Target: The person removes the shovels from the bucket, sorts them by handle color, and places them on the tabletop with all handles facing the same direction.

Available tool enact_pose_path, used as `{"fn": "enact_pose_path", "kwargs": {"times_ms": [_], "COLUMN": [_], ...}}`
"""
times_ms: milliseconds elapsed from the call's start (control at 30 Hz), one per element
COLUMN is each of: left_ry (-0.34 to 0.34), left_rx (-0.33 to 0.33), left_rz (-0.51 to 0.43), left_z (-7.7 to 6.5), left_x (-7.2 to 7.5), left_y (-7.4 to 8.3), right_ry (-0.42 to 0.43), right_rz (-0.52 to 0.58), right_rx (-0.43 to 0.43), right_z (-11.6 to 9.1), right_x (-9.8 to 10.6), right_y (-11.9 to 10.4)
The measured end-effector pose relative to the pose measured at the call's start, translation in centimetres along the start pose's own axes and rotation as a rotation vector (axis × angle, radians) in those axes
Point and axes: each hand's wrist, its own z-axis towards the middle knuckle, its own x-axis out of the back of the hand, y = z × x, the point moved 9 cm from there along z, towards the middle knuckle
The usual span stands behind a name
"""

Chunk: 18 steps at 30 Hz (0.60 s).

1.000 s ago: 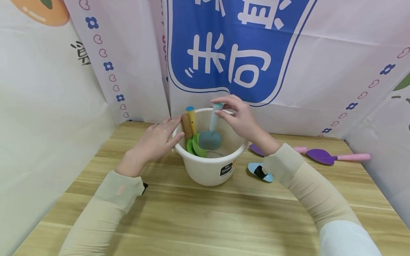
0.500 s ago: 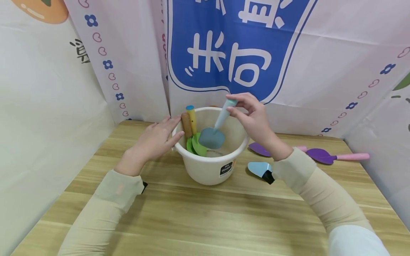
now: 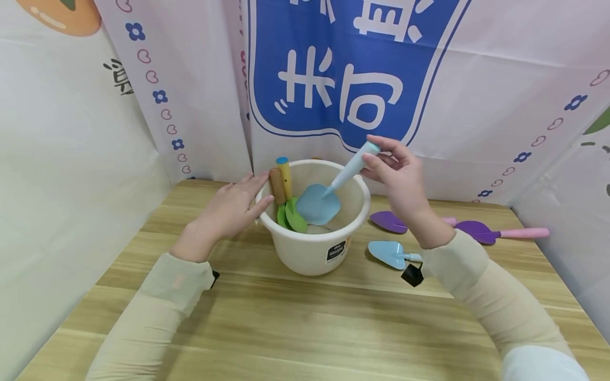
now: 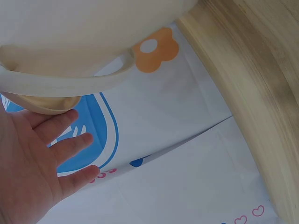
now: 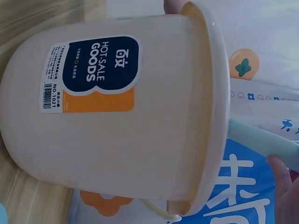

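Observation:
A cream-white bucket (image 3: 305,256) with a printed label stands on the wooden table. My right hand (image 3: 404,177) pinches the pale blue handle end of a hand trowel (image 3: 318,205), which leans to the right with its blade inside the bucket. In the right wrist view, the trowel's handle (image 5: 264,140) sticks out past the rim, between thumb and fingers. My left hand (image 3: 231,209) lies with extended fingers at the bucket's left rim. Beside it in the bucket stand two green-bladed trowels, one with a brown handle (image 3: 277,185), one with a yellow handle (image 3: 285,180).
Right of the bucket lies another light blue trowel (image 3: 386,253). Two purple trowels with pink handles lie farther right, one purple blade (image 3: 388,221) partly behind my right arm. A black piece (image 3: 412,275) hangs at the right cuff. A printed cloth (image 3: 476,116) rises behind the table.
My right hand has moved right, tilting the light blue trowel from nearly upright to a lean toward the right. The left hand stays at the rim.

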Motion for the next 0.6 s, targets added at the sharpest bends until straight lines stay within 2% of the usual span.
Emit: {"fn": "enact_pose_path", "kwargs": {"times_ms": [200, 600], "left_ry": [0.01, 0.009], "left_rx": [-0.001, -0.004], "left_rz": [0.005, 0.016], "left_z": [0.1, 0.1], "left_x": [-0.1, 0.0], "left_y": [-0.1, 0.0], "right_ry": [0.081, 0.21], "right_rz": [0.075, 0.301], "right_rx": [-0.051, -0.121], "right_z": [-0.2, -1.1], "right_x": [1.5, 4.8], "right_y": [-0.5, -1.7]}}
